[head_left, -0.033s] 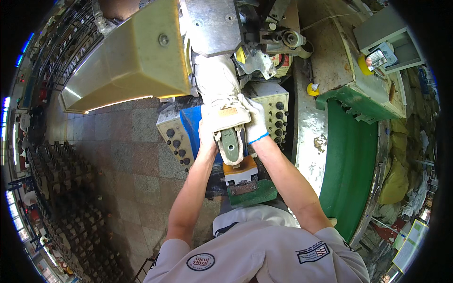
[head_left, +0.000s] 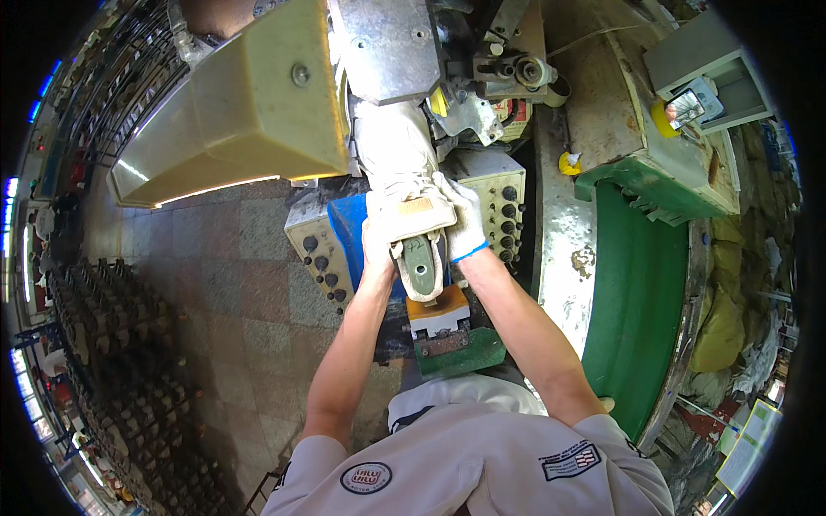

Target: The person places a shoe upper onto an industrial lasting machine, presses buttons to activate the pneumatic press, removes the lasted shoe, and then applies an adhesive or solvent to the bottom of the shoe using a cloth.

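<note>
A white shoe upper (head_left: 391, 142) is pulled over a green shoe last (head_left: 419, 265), whose heel end points toward me. Its toe reaches under the metal head (head_left: 387, 52) of a machine. My left hand (head_left: 377, 245) is closed along the shoe's left side, most of its fingers hidden behind the upper. On the opposite side my right hand (head_left: 465, 215), in a white glove with a blue cuff, grips the upper near the ankle opening. Just below the heel is an orange-topped machine block (head_left: 439, 305), with a green plate (head_left: 460, 353) in front of it.
A large yellowish machine cover (head_left: 249, 103) juts out at the upper left. Panels with black knobs (head_left: 509, 215) flank the shoe. To the right runs a green conveyor belt (head_left: 637, 318) beside a metal ledge (head_left: 564, 267). Racks of dark shoe lasts (head_left: 120, 378) stand at the left.
</note>
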A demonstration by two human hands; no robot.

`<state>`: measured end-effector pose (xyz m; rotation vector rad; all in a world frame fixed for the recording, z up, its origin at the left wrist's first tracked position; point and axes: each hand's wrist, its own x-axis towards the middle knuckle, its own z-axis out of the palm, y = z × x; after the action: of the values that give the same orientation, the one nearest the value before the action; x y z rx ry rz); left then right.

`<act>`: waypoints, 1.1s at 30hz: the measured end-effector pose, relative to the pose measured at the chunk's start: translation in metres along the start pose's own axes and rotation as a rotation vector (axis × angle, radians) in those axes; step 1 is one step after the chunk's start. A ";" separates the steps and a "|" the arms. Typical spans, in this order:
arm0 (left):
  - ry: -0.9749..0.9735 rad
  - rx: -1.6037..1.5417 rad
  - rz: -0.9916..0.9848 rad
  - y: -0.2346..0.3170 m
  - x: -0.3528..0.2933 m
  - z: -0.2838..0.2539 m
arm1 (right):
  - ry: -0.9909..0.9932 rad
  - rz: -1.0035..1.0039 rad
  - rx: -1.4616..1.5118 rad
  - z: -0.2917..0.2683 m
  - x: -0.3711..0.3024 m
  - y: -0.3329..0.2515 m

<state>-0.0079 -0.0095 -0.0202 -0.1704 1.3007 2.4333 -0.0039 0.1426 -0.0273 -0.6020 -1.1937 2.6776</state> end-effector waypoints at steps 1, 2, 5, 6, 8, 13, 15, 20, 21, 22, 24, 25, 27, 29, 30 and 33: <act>0.001 -0.004 0.008 -0.004 0.003 -0.004 | -0.011 -0.009 -0.012 -0.002 0.003 0.002; 0.003 -0.008 0.016 -0.009 0.006 -0.007 | -0.011 -0.022 -0.015 -0.004 0.004 0.003; 0.020 0.062 0.051 -0.009 0.009 -0.008 | -0.035 -0.024 0.025 -0.002 0.005 0.004; 0.028 0.097 0.064 -0.008 0.009 -0.006 | -0.029 -0.032 0.014 -0.001 0.005 0.004; -0.001 0.096 0.093 -0.010 0.009 -0.006 | -0.016 -0.046 -0.008 0.001 0.002 0.002; 0.015 -0.005 0.068 -0.016 0.011 -0.014 | -0.027 -0.001 -0.010 0.007 -0.005 -0.010; 0.067 -0.032 0.057 -0.016 0.013 -0.009 | -0.009 0.007 0.043 0.011 -0.007 -0.012; 0.254 0.499 -0.011 0.028 -0.016 0.006 | -0.008 -0.113 -0.326 -0.036 -0.027 -0.021; 0.313 0.433 0.052 0.034 -0.030 0.004 | -0.038 -0.042 -0.300 -0.028 -0.051 -0.042; 0.357 0.366 0.106 0.035 -0.042 0.005 | -0.051 0.023 -0.278 -0.029 -0.077 -0.062; 0.309 0.492 0.247 0.039 -0.065 0.010 | -0.059 -0.042 -0.442 -0.072 -0.103 -0.065; 0.298 0.611 0.326 0.045 -0.076 0.026 | -0.077 -0.092 -0.563 -0.081 -0.121 -0.067; 0.272 0.712 0.335 0.050 -0.095 0.060 | -0.110 -0.105 -0.674 -0.079 -0.161 -0.072; 0.284 0.916 0.369 0.046 -0.102 0.089 | -0.225 -0.176 -0.963 -0.077 -0.184 -0.074; 0.352 1.068 0.339 0.042 -0.103 0.099 | -0.296 -0.273 -1.204 -0.084 -0.187 -0.070; 0.457 1.185 0.368 0.031 -0.099 0.106 | -0.325 -0.471 -1.279 -0.092 -0.188 -0.054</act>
<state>0.0789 0.0360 0.0913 -0.1614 2.9195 1.4667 0.2035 0.1866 0.0128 0.0683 -2.6543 1.3878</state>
